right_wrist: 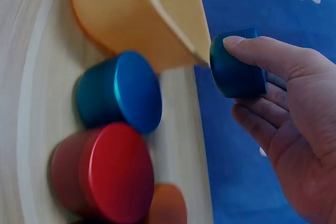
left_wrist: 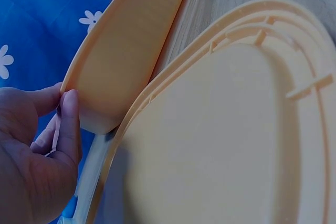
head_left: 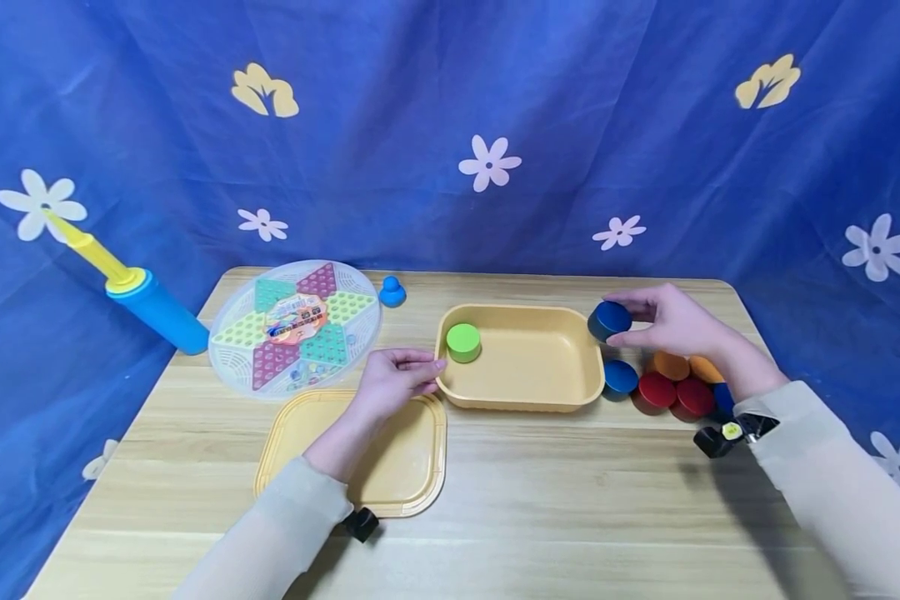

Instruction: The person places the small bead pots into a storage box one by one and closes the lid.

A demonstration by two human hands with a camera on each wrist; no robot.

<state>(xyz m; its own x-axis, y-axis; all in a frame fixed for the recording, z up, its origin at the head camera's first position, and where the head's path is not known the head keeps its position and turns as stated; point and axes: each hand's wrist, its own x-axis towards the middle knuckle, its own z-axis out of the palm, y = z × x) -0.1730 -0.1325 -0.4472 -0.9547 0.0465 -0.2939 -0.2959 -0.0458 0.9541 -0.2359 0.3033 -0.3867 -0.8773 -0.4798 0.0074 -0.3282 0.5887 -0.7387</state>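
A tan plastic box stands at the middle of the table, with a green round tin inside at its left end. My left hand pinches the box's left rim between thumb and fingers; the left wrist view shows that grip on the rim. My right hand holds a dark blue round tin raised beside the box's right rim. Below it on the table stand another blue tin, red tins and orange tins, partly hidden by my right wrist.
A tan lid lies under my left forearm. Behind it rests a round Chinese checkers board, with a small blue knobbed piece beside it. A blue and yellow hand pump stands at the table's left edge. Blue flowered cloth hangs behind.
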